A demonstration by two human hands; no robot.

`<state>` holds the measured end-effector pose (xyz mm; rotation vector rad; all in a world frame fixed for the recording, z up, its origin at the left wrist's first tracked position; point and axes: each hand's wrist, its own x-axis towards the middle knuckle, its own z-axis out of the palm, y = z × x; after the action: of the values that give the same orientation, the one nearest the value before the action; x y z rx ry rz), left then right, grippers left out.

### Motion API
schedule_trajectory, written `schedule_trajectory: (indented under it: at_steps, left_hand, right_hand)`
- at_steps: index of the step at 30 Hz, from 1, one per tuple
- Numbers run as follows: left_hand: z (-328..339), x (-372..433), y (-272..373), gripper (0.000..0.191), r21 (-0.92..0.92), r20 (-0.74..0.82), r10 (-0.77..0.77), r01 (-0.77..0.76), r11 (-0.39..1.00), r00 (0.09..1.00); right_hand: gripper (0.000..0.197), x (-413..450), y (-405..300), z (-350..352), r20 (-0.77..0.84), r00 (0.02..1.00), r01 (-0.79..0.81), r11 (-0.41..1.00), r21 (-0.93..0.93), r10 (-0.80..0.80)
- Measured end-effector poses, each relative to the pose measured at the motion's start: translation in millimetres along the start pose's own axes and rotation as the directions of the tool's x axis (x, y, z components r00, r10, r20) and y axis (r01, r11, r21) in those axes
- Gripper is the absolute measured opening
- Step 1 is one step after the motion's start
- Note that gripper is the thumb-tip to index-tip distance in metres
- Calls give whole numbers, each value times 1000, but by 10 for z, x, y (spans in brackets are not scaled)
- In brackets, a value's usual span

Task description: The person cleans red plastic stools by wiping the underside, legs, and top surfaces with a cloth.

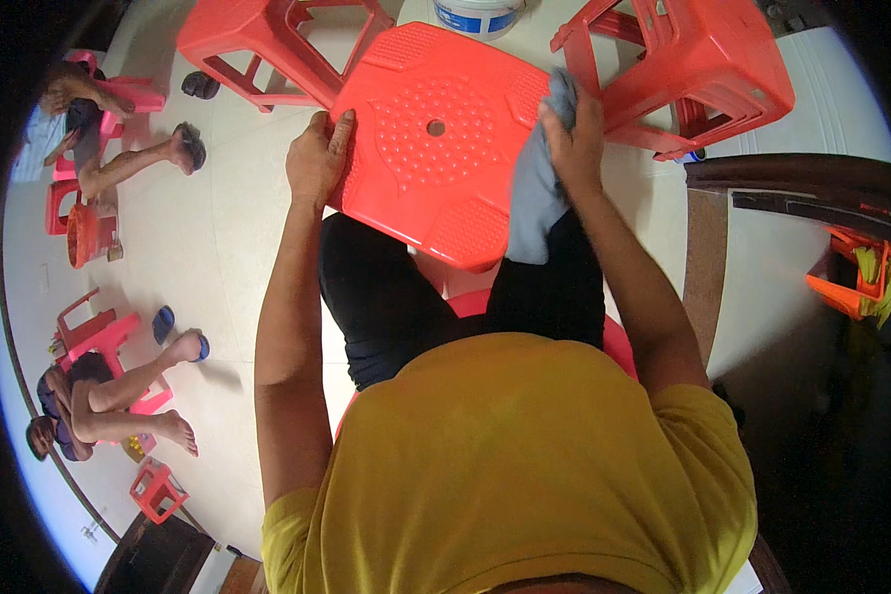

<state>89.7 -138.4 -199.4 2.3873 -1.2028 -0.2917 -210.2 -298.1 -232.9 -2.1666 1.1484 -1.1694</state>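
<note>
A red plastic stool (445, 200) is in front of me, its square seat facing up, with raised dots around a small centre hole. My left hand (315, 160) grips the seat's left edge, thumb on top and fingers hidden beneath. In my right hand (581, 141) is a grey cloth (534, 200), pressed along the seat's right edge. The cloth hangs down over my right thigh and hides part of that edge. The near side of the seat is above my knees.
Red stools stand at the upper left (245, 37) and, stacked, at the upper right (702, 67). A white bucket (479, 18) sits beyond. Two people sit along the left, near an orange basket (82, 236). Another orange basket (835, 297) is far right.
</note>
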Motion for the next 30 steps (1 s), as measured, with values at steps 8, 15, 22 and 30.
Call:
schedule_trajectory:
  at_steps: [8,15,22,30]
  left_hand:
    - [-26,-5,39,54,-14,8,-32,32,999,999]
    - [-20,-32,11,52,-43,-37,-21,20,999,999]
    - [-19,-49,40,55,-75,-36,-76,73,995,996]
    - [-2,111,-356,77,-674,500,-149,492,551,853]
  right_hand:
    - [52,1000,-270,537,481,873,278,899,-340,-88]
    - [62,1382,-940,1303,607,793,268,923,-277,-48]
    - [78,1735,-435,1649,738,673,37,996,-86,39]
    - [65,1418,-117,697,858,242,-783,613,-103,453]
